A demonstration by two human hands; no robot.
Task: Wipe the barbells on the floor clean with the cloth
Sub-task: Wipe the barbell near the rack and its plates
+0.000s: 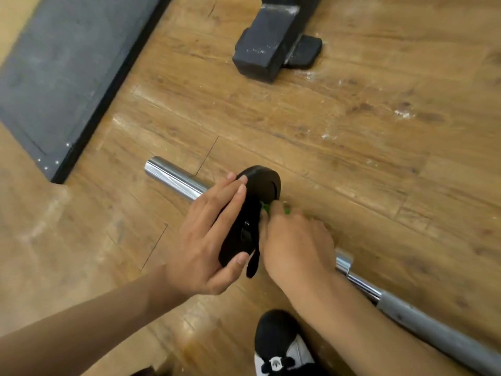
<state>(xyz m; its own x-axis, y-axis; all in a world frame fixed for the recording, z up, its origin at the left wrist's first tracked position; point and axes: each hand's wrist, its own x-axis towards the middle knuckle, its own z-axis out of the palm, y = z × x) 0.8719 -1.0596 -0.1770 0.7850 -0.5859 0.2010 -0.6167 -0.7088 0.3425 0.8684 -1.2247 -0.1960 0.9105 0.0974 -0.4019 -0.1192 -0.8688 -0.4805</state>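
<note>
A barbell [173, 176] lies on the wooden floor, its chrome sleeve pointing upper left and its grey shaft running to the lower right. A small black weight plate [260, 185] sits on the sleeve. My left hand [208, 234] holds the plate's left side, fingers laid over its rim and thumb curled under its lower edge. My right hand [295, 240] presses against the plate's right face and grips a green cloth [267, 208], of which only a small bit shows between the fingers. A black strap hangs below the plate.
A dark grey mat [62, 77] covers the floor at the upper left. A black rack foot [268, 47] stands at the top centre. My black-and-white shoe [282, 346] is at the bottom centre. White dust marks speckle the floor at the right.
</note>
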